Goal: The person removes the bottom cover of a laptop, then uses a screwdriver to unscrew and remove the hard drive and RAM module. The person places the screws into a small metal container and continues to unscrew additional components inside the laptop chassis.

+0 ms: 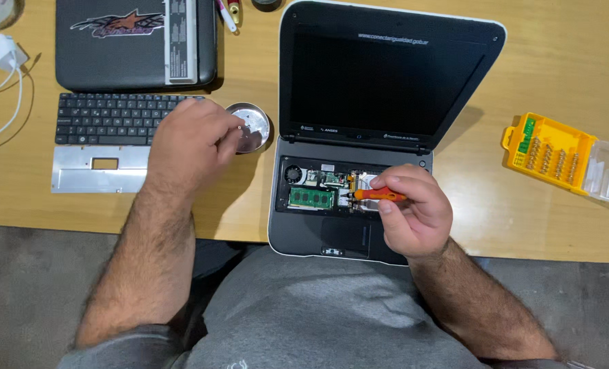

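An open small laptop [318, 236] lies on the wooden table with its keyboard taken off, so the circuit board and a green memory module [311, 198] show. My right hand [414, 212] is shut on an orange screwdriver [380, 195], held level over the exposed board. My left hand [192, 140] hovers over a round metal dish [253, 123] left of the laptop, fingertips pinched together at its rim; whether they hold a tiny screw I cannot tell.
The removed black keyboard with its metal plate [99, 167] lies at left. Behind it sits a closed dark laptop [133, 44]. A white charger with cable [2, 51] is far left. A yellow bit case [550, 154] lies at right.
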